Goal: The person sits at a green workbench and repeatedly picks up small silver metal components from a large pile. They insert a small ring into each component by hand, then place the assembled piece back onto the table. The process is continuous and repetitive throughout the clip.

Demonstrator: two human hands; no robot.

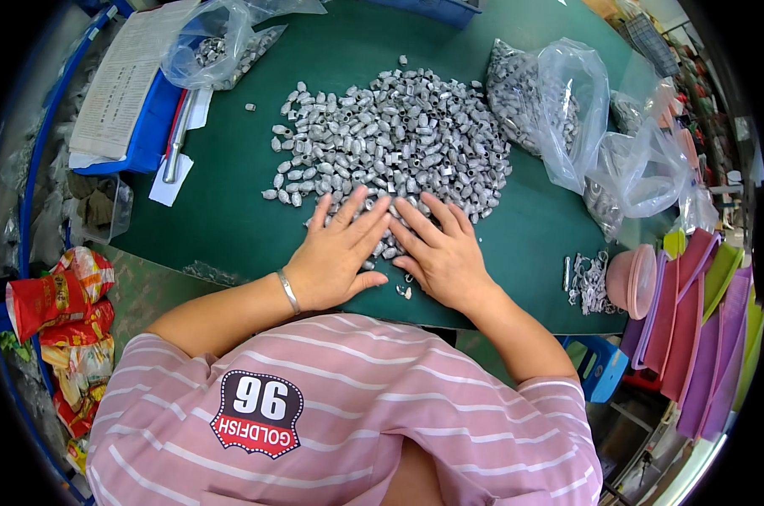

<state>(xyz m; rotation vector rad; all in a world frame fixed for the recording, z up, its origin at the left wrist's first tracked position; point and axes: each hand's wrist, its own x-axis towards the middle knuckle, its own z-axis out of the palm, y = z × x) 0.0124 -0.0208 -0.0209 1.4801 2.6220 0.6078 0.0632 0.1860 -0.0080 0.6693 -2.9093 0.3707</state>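
A large pile of small grey metal parts (390, 135) lies on the green table (230, 211). My left hand (340, 253) rests flat, fingers spread, on the pile's near edge, with a silver bangle on the wrist. My right hand (441, 249) lies flat beside it, fingers apart, also over the nearest parts. The two hands almost touch at the fingertips. A few loose parts (403, 291) show between and under the palms. Neither hand grips anything.
Clear plastic bags of similar parts (551, 101) sit at the right, another bag (217, 46) at the back left. Papers on a blue tray (129, 84), a metal rod (175, 139), a pink bowl (631, 278), coloured folders (694, 329), snack packets (61, 295) at left.
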